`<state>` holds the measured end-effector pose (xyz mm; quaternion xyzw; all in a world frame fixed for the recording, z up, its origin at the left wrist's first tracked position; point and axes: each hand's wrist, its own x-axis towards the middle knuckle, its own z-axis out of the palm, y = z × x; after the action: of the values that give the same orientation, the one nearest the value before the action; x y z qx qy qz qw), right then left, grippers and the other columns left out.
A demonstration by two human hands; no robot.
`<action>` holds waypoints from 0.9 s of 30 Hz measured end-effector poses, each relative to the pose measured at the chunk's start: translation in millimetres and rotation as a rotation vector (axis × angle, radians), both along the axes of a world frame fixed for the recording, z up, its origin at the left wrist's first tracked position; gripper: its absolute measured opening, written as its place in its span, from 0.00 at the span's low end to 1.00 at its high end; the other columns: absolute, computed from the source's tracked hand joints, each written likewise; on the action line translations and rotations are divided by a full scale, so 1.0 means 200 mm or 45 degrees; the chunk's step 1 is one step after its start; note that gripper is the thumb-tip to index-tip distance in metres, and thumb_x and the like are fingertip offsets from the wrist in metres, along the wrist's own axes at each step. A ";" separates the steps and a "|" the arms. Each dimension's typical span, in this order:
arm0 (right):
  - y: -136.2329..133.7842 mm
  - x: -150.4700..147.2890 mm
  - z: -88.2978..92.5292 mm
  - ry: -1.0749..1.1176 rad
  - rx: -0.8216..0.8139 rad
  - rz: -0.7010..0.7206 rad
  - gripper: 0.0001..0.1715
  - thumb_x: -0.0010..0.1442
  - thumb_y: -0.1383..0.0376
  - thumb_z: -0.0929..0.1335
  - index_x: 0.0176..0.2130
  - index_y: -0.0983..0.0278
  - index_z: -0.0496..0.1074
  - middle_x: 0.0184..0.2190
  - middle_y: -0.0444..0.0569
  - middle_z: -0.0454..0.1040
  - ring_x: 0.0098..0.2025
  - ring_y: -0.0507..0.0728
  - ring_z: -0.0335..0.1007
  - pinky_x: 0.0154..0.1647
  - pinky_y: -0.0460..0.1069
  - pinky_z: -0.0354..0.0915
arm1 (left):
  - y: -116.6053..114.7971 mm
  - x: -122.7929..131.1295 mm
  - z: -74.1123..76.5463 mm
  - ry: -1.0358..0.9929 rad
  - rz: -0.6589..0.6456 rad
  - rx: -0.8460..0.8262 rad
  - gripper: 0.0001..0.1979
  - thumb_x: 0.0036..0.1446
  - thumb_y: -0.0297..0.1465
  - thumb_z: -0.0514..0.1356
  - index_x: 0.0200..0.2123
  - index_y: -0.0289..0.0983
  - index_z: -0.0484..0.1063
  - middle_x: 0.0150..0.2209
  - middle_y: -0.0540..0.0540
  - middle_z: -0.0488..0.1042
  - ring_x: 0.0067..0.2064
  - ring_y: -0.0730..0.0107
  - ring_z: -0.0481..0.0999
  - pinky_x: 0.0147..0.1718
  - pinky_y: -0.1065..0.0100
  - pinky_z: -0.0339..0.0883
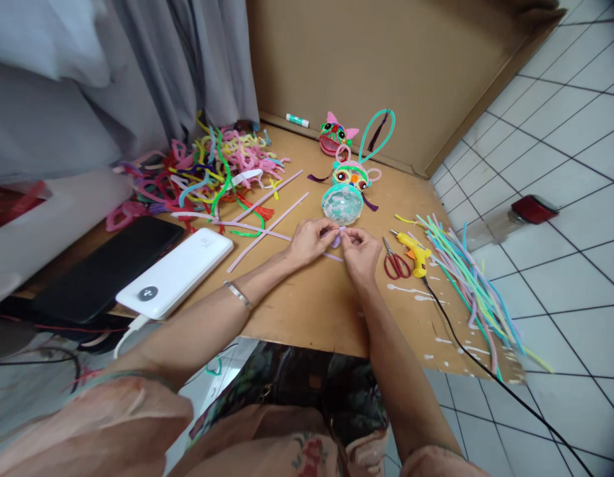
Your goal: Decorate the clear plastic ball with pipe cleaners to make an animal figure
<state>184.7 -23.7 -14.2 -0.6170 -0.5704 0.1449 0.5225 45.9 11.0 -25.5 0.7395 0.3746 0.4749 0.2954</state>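
My left hand [310, 241] and right hand [362, 254] meet at the centre of the frame, fingers pinching a small lilac piece [336, 241] between them. It is soft-looking and folded; its full shape is hidden by my fingers. It sits over the worktop [307, 308], a smooth brown board with white smears towards the lower right.

Left of my hands, slim fuzzy lilac strips [268, 233] lie straight, some crossing. At upper left, a tangled pile [227, 162] of fuzzy stems shows loops and bends in pink, yellow, green and red. To the right, a bundle [478, 291] of straighter pastel stems overhangs the worktop edge. Between it and my right hand lie a yellow plastic glue gun [416, 256], corded, and red-handled scissors [398, 266].

Containers: just above my fingers, a clear rounded bowl [342, 205] with a fuzzy teal rim shows a mottled whitish interior; I cannot tell whether anything is loose inside. It adjoins a fuzzy decorated face [355, 177] with looped pink ears. Behind stands a red-mouthed figure [335, 136] with pointed pink ears. At far right, a clear vessel with a dark red top [535, 209] is blurred; contents unreadable.
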 end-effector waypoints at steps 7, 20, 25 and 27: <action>0.00 0.00 -0.01 -0.019 -0.016 -0.031 0.10 0.52 0.60 0.70 0.30 0.63 0.78 0.28 0.49 0.80 0.27 0.55 0.71 0.33 0.50 0.66 | -0.02 0.00 0.02 0.056 -0.031 0.076 0.12 0.60 0.33 0.56 0.35 0.34 0.78 0.33 0.43 0.81 0.33 0.69 0.76 0.36 0.69 0.68; -0.01 -0.03 0.00 -0.051 -0.046 -0.136 0.08 0.51 0.60 0.69 0.26 0.62 0.76 0.24 0.46 0.77 0.26 0.54 0.68 0.32 0.49 0.64 | -0.02 0.00 0.03 0.073 -0.012 0.068 0.11 0.58 0.32 0.57 0.34 0.34 0.78 0.31 0.44 0.80 0.31 0.70 0.75 0.34 0.71 0.67; -0.02 -0.04 0.00 -0.053 -0.037 -0.154 0.08 0.51 0.60 0.69 0.26 0.62 0.76 0.24 0.46 0.77 0.26 0.54 0.68 0.33 0.49 0.65 | -0.02 0.00 0.03 0.069 -0.001 0.059 0.10 0.57 0.32 0.57 0.33 0.34 0.77 0.30 0.45 0.80 0.30 0.71 0.75 0.33 0.72 0.66; -0.02 -0.04 0.00 -0.049 -0.037 -0.167 0.08 0.51 0.60 0.69 0.26 0.62 0.75 0.24 0.46 0.76 0.26 0.54 0.68 0.32 0.49 0.64 | -0.02 0.00 0.03 0.055 -0.005 0.050 0.10 0.57 0.32 0.58 0.33 0.34 0.77 0.30 0.45 0.80 0.30 0.71 0.74 0.32 0.72 0.66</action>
<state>176.3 -27.2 -13.7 -0.6631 -0.5367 0.1067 0.5108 45.4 7.6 -20.1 0.7560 0.3700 0.4656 0.2735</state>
